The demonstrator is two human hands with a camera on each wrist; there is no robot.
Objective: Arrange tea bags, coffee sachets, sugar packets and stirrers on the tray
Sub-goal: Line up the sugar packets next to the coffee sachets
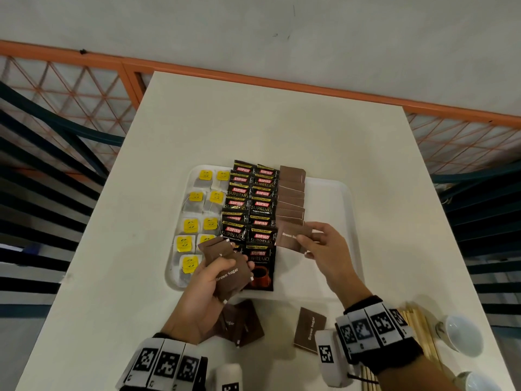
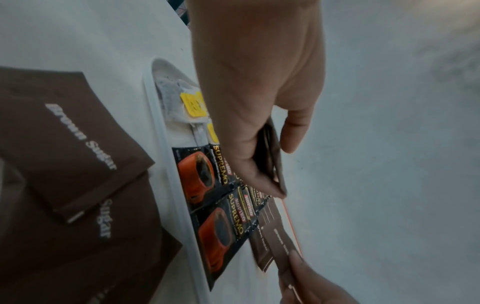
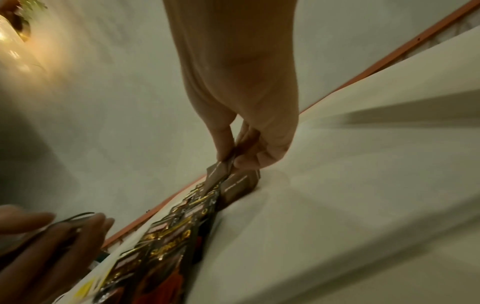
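Note:
A white tray (image 1: 329,193) holds tea bags (image 1: 196,198) with yellow tags at left, two columns of black coffee sachets (image 1: 249,206) in the middle, and a column of brown sugar packets (image 1: 291,197) at right. My right hand (image 1: 308,235) pinches one brown sugar packet (image 1: 289,238) at the near end of that column; the right wrist view shows thumb and fingers (image 3: 223,142) closed on the packet (image 3: 219,174). My left hand (image 1: 234,263) grips a small stack of brown sugar packets (image 1: 229,273) over the tray's near left part. The stack (image 2: 271,156) shows edge-on in the left wrist view.
Loose brown sugar packets (image 1: 244,324) lie on the white table near the tray's front rim, another (image 1: 308,330) further right. Wooden stirrers (image 1: 417,334) and two white cups (image 1: 461,334) sit at the near right. An orange mesh railing (image 1: 70,88) runs behind the table.

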